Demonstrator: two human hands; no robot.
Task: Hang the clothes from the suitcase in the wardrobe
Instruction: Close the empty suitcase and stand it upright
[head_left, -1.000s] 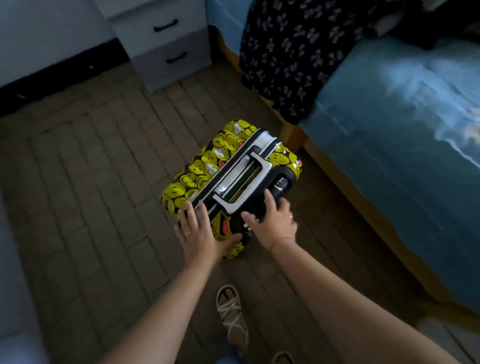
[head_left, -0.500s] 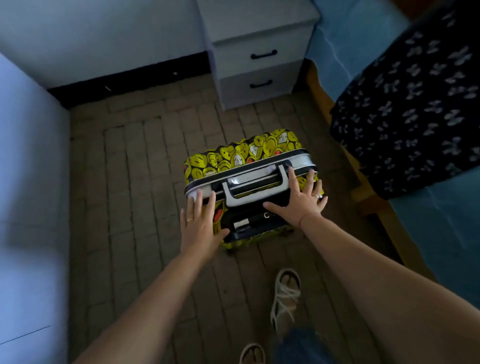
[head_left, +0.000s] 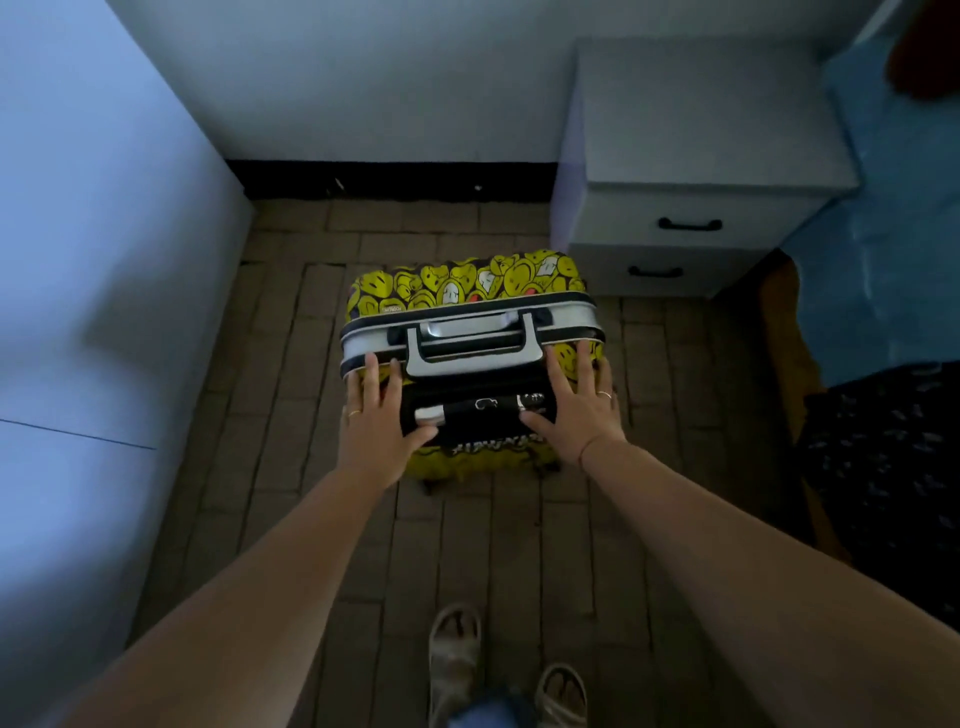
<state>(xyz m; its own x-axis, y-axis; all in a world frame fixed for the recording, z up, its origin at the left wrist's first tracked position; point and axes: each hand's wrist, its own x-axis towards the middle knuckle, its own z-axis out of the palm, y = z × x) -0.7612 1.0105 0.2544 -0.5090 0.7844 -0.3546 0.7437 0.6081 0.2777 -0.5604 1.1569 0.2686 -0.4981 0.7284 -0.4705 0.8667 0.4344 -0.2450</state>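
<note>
Resting your left hand (head_left: 376, 421) and right hand (head_left: 576, 410) flat, fingers spread, either side of the silver handle (head_left: 470, 358), you had swung the closed yellow suitcase (head_left: 467, 283) from its slant beside the bed (head_left: 893, 208) to stand square on the floor before the nightstand (head_left: 691, 156).

Nightstand (head_left: 696, 156): white, two drawers, each with a black handle (head_left: 690, 224); stands against the wall, just beside the bed.
Bed (head_left: 893, 218): blue sheet, wooden frame (head_left: 795, 353) at its edge.
Cloth (head_left: 893, 467): dark with a pale pattern, draped over the bed's side.
Floor (head_left: 291, 415): brown brick-pattern tiles.
Baseboard (head_left: 395, 179): black strip at the foot of the white wall (head_left: 363, 78).
Sandals (head_left: 454, 649): pale, strappy, on two feet at the bottom edge.
</note>
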